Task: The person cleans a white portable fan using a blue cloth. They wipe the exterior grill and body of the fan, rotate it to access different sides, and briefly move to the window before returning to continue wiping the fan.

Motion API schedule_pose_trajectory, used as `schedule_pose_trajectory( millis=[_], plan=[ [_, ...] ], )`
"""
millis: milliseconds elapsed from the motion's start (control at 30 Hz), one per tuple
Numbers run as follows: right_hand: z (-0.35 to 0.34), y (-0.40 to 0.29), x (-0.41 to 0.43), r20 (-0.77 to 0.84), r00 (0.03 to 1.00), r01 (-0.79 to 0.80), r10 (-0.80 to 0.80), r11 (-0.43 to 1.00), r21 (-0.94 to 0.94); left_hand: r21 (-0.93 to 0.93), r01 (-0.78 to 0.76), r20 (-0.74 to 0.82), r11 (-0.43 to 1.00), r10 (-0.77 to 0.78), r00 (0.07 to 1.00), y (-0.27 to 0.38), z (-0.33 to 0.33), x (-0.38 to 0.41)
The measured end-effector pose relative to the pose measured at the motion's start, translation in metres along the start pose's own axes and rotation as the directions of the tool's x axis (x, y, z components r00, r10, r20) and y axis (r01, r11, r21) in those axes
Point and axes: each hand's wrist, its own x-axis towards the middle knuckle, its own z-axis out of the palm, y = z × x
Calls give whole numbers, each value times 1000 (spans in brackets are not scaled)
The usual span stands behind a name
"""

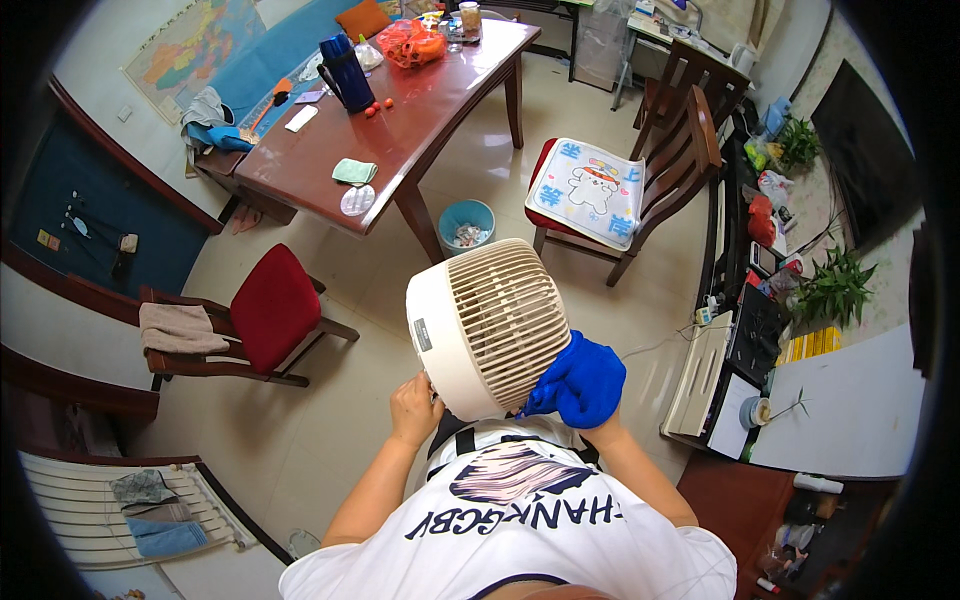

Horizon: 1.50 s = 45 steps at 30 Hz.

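Observation:
The cream plastic head of an electric fan (491, 326), with a slatted grille, is right in front of my body. My left hand (415, 411) has its fingers at the lower left edge of the white housing; the fingertips are partly hidden behind it. A bright blue cloth (589, 379) covers most of my right hand (606, 424), which presses it to the lower right side of the grille. The fingers under the cloth are hidden. Below the fan head, its stand cannot be seen.
A blue wastebasket (491, 223) stands beyond the fan, beside a dark wooden table (442, 101). A red-seated chair (277, 307) is at left, a chair with a printed cushion (592, 191) at right. A long cabinet (697, 375) lines the right side.

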Motion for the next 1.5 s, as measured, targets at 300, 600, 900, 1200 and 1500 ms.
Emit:
schedule_pose_trajectory(
  millis=[300, 600, 900, 1200, 1500],
  plan=[
    [10, -28, -15, 370, 917, -65, 150, 970, -234, -30, -43, -18, 999, 42, 999, 6, 1, 11],
    [61, -4, -44, 354, 922, 140, -155, 988, 65, 35, -59, 7, 998, 59, 998, 4, 1, 20],
    [76, -37, 7, 290, 950, 63, -117, 980, 188, -311, -128, -75, 942, 110, 991, 11, 14, 17],
    [89, -26, 85, 238, 929, 316, -282, 941, -118, -249, -63, -98, 966, 39, 994, 12, 4, 21],
    [97, -21, 99, 292, 928, 304, -231, 923, -236, -116, -122, -70, 986, 114, 991, 6, 7, 12]
  ],
)
